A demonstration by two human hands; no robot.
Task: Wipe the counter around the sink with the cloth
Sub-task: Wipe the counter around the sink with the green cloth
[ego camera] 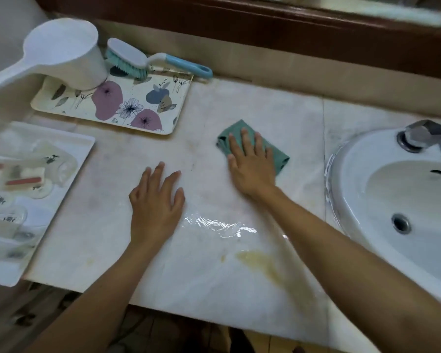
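While the right hand [250, 159] presses the small folded teal-green cloth [280, 159] flat against the pale marble counter [239, 105], the wiping itself looks to be under way. It covers the stretch between the white oval ceramic sink [346, 159] to that hand's right and the left hand [155, 202]. The cloth lies under the right palm and fingers, its corners showing beyond the fingertips and past the little-finger side. The right fingers are straight and slightly spread, the forearm reaching in diagonally from the lower right. The left hand rests palm-down on bare marble, fingers splayed and holding nothing, well apart from the right, seemingly as a brace. Nearer the body than both hands, a glistening film of water [214, 224] and a yellowish smear [260, 263] lie unwiped, so I judge much of the job remains. The next move probably calls for drawing the cloth back through the wet patch under steady pressure, then working along the sink's rim.
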